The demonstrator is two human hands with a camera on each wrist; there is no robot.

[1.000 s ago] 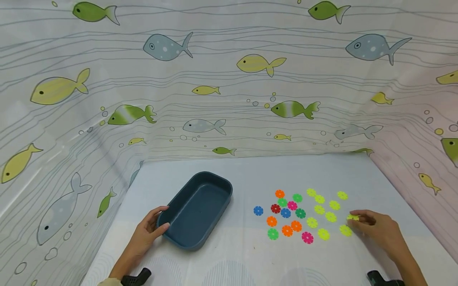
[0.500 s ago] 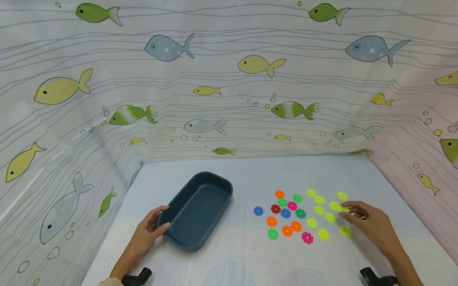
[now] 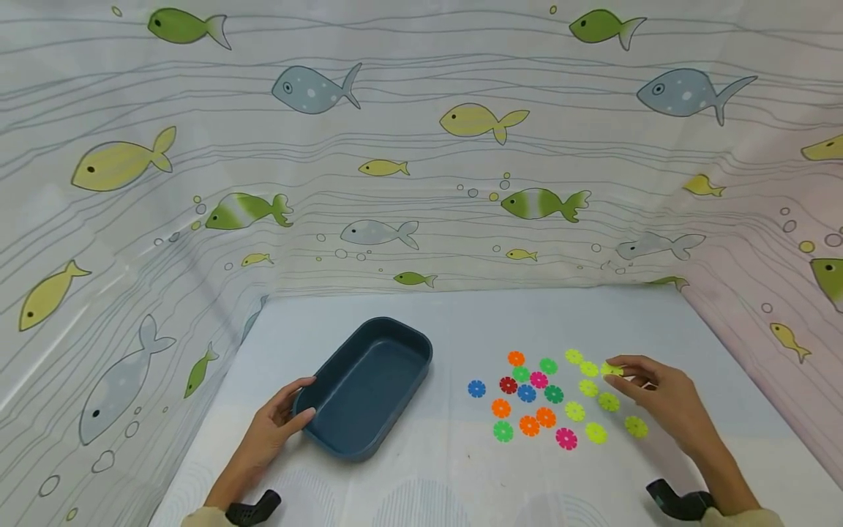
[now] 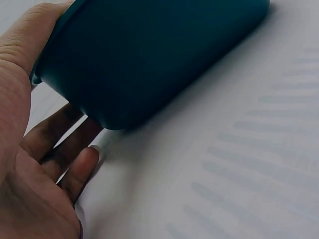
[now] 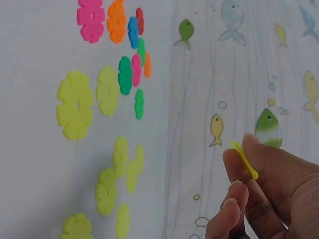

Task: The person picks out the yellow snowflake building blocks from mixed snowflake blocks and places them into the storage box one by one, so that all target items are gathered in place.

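Observation:
My left hand (image 3: 268,432) grips the near-left end of a dark blue rectangular plastic tub (image 3: 395,380), thumb over the rim. In the left wrist view its other fingers (image 4: 79,169) lie against the tub's outer wall and underside. My right hand (image 3: 661,399) pinches a yellow flower-shaped plastic disc (image 5: 245,160) between thumb and index finger, above the tabletop. Seen edge-on in the right wrist view, that disc overlaps the yellow group in the head view. Several loose yellow discs (image 3: 596,433) lie flat around and left of this hand, some hidden behind it.
Left of the yellow discs lie orange (image 3: 529,426), blue (image 3: 476,389), green (image 3: 503,431), pink (image 3: 566,439) and dark red (image 3: 508,385) ones. A white patterned cloth covers the table (image 3: 448,490). Fish-printed sheeting (image 3: 461,161) walls the back and sides.
My right hand has moved left and slightly away from me with the yellow disc pinched in it. The left hand keeps its hold on the tub, which stays in place.

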